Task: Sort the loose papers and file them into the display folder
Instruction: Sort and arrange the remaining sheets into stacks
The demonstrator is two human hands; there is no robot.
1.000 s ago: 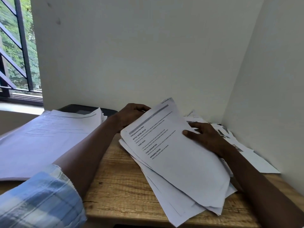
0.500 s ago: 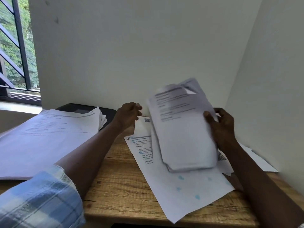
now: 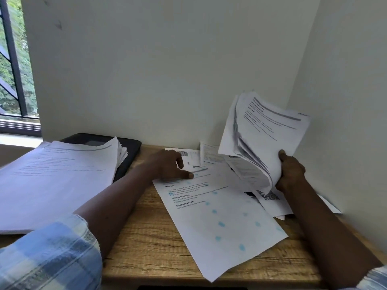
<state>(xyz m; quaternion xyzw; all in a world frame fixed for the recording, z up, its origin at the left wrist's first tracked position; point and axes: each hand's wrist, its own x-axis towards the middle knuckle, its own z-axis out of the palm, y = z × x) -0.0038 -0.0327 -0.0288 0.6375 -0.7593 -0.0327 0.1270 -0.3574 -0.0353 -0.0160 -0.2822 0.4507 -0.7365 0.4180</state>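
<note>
Right hand (image 3: 290, 173) gripping paper sheaf (image 3: 266, 139), left hand (image 3: 167, 165) pressing sheet (image 3: 217, 214)

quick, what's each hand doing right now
Left hand: open, loosely curled, thumb tip pressing on the blue-dotted sheet.
Right hand: closed, gripping a sheaf of papers.

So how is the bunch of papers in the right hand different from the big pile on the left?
The bundle is upright in the air, its lower edges curling and fanned; the pile lies down, sheets stacked together. The right hand grips the bundle; no hand touches the pile. Both are white printed sheets.
</note>
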